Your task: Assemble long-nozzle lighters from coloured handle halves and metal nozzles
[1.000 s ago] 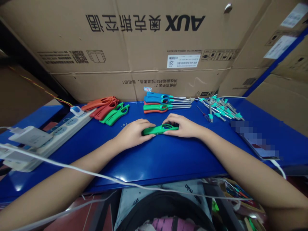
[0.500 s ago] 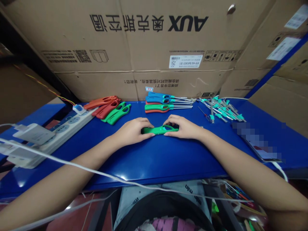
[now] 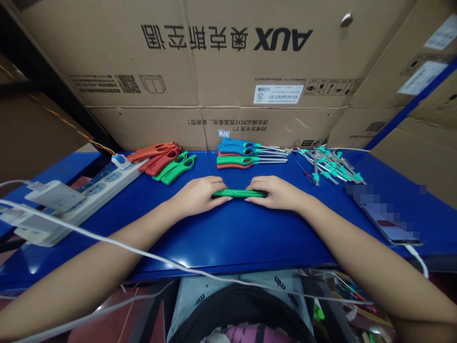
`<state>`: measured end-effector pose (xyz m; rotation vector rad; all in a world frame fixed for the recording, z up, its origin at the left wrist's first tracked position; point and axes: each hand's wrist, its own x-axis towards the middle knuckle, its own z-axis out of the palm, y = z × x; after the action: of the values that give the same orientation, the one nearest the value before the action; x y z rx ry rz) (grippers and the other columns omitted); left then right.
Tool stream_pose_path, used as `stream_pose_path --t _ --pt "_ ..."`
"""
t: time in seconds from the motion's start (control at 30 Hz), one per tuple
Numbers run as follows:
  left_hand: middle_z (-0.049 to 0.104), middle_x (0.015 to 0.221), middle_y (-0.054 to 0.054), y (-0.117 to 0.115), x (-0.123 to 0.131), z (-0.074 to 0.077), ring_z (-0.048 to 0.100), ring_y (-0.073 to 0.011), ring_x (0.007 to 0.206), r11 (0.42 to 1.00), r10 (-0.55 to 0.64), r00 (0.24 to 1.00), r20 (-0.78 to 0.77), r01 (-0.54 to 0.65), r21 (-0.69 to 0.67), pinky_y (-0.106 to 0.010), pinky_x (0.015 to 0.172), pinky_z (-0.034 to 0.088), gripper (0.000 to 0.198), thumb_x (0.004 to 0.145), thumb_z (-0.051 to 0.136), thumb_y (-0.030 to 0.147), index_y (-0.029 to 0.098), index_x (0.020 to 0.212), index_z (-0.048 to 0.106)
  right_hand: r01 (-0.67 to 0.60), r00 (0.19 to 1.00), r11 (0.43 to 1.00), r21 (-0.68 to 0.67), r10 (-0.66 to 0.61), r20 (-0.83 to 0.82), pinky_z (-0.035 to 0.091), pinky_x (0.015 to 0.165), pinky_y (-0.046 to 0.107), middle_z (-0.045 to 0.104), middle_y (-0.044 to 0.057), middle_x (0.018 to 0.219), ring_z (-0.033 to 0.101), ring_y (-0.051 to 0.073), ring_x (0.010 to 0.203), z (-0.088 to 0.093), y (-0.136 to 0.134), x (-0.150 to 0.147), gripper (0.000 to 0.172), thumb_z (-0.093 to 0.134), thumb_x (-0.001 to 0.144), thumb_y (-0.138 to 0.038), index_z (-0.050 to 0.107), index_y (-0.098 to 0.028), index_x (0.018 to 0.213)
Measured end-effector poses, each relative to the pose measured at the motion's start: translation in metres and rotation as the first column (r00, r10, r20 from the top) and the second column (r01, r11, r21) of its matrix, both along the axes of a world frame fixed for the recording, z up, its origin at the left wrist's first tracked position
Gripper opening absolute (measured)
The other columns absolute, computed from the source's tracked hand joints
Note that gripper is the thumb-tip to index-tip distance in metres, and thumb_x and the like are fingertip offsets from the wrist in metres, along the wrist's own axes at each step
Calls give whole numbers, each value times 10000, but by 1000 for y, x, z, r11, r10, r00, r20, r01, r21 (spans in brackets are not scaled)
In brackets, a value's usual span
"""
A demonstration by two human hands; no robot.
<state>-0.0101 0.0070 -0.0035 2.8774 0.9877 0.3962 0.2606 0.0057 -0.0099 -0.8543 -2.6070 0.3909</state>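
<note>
A green lighter is held level just over the blue table, its narrow edge facing me. My left hand is closed on its left end, and my right hand grips the right end. Both thumbs lie along the near side. Behind it lies a pile of long-nosed lighters in blue, green and orange, with metal tubes pointing right. To the left rest orange, red and green handle shells. Several metal tubes with teal parts are heaped at the right, beside a small screwdriver.
A white power strip with plugged-in chargers runs along the left. Its white cable crosses in front of my forearms. On the right lies a phone on a charging cord. A large cardboard sheet stands behind the blue table.
The green lighter has been turned in my hands: its broad side with the trigger loop faced me before, and now the narrow edge does. Both hands keep their hold. The view has shifted slightly.
</note>
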Motion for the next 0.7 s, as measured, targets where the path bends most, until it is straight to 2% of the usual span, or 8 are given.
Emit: stream_pose_path --t 0.07,0.17,0.47,0.7 --pt "672 918 -50 0 0 -1 646 -188 869 1000 -3 1000 7 3 10 -264 747 466 313 986 502 449 191 955 676 16 999 999 33 -15 -30 485 722 298 697 75 912 642 190 805 -1 0 0 219 609 934 -352 697 -166 1011" --pt "663 859 -42 -2 1 0 644 -182 846 1000 -7 1000 29 6 16 -260 736 451 360 1002 464 471 189 908 666 52 997 995 90 -45 -69 468 701 293 698 71 867 634 188 774 -4 1 1 192 615 932 -344 677 -163 929" --pt "699 879 -58 -1 0 4 630 -201 844 970 16 1000 -16 -12 245 -295 692 432 337 1015 445 413 174 954 675 110 990 987 113 -99 -96 475 720 295 708 72 917 646 195 815 -3 6 2 207 648 910 -388 664 -185 953" --pt "714 881 -58 -2 -3 10 645 -194 827 964 25 1000 9 -27 265 -289 683 440 336 1001 466 420 180 968 699 168 977 962 215 -134 -166 488 696 311 727 80 896 659 205 792 -2 2 4 194 613 929 -370 683 -189 932"
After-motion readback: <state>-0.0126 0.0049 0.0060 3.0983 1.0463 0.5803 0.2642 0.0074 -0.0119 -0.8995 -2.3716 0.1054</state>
